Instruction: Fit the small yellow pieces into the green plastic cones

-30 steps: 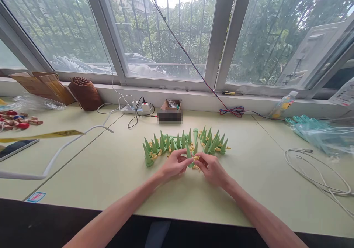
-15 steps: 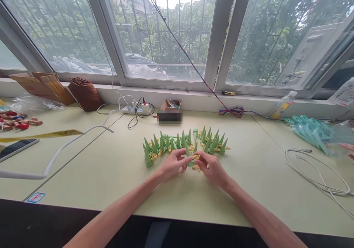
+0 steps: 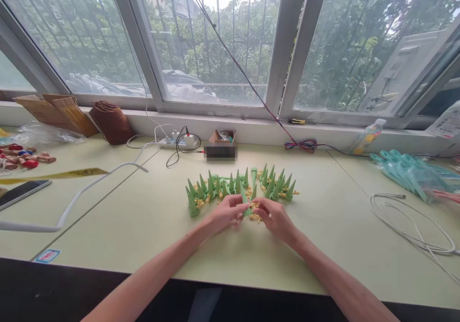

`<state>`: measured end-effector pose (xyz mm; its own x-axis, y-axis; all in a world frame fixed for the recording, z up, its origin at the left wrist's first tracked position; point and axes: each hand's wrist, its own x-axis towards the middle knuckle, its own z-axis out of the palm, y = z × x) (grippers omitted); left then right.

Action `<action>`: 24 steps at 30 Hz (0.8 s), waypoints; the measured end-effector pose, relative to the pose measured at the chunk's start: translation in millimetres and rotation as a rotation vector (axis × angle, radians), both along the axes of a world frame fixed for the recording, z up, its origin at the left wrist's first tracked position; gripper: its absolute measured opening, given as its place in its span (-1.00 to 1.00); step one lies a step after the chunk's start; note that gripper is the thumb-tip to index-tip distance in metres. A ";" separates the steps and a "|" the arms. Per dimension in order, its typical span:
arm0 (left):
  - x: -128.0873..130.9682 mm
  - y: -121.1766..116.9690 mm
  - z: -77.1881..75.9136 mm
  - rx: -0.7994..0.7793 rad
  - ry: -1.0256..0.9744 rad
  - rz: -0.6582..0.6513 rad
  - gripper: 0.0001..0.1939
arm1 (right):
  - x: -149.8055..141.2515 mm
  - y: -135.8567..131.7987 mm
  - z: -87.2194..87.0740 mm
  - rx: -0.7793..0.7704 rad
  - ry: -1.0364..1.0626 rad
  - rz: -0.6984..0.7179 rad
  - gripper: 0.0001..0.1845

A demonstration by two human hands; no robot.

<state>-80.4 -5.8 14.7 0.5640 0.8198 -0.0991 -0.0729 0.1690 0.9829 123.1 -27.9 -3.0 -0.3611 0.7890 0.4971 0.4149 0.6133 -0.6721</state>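
Note:
Between the fingertips of my left hand (image 3: 227, 212) is a green cone (image 3: 245, 202), its point upward and slightly tilted. My right hand (image 3: 275, 216) is closed in a pinch at the cone's right side, around a small yellow piece (image 3: 253, 206) mostly hidden by the fingers. Behind my hands stand several green cones (image 3: 211, 188) on the left and more green cones (image 3: 276, 188) on the right, with yellow pieces around their bases. A few loose yellow pieces (image 3: 256, 218) lie on the table just beneath my hands. One green cone (image 3: 254, 176) stands point down at the back.
A power strip (image 3: 179, 141), a small box (image 3: 223, 136) and a blurred dark object (image 3: 220, 152) sit by the window. At right are teal plastic parts (image 3: 404, 171), a coiled white cable (image 3: 406, 221) and another person's hand (image 3: 447, 195). A phone (image 3: 23, 192) lies left.
My hands stay almost in place; the cone in my left hand has turned slightly. At the far right edge, the other person's hand has moved further left by the teal parts.

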 end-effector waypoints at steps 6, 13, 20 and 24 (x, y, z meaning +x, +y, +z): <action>-0.9 0.1 0.4 0.027 -0.029 -0.048 -0.62 | 0.2 -0.8 0.9 0.009 -0.010 -0.011 -0.76; 0.1 -3.2 4.9 0.084 0.063 -0.030 -0.59 | 0.7 -0.2 1.1 0.008 -0.051 -0.027 -0.70; 1.7 -5.0 3.0 0.123 0.112 -0.046 -0.62 | 0.1 0.3 0.8 -0.005 -0.051 -0.024 -0.60; 0.2 -4.0 0.0 0.169 0.138 -0.094 -0.61 | 0.0 0.3 -1.0 0.006 -0.065 -0.041 -0.55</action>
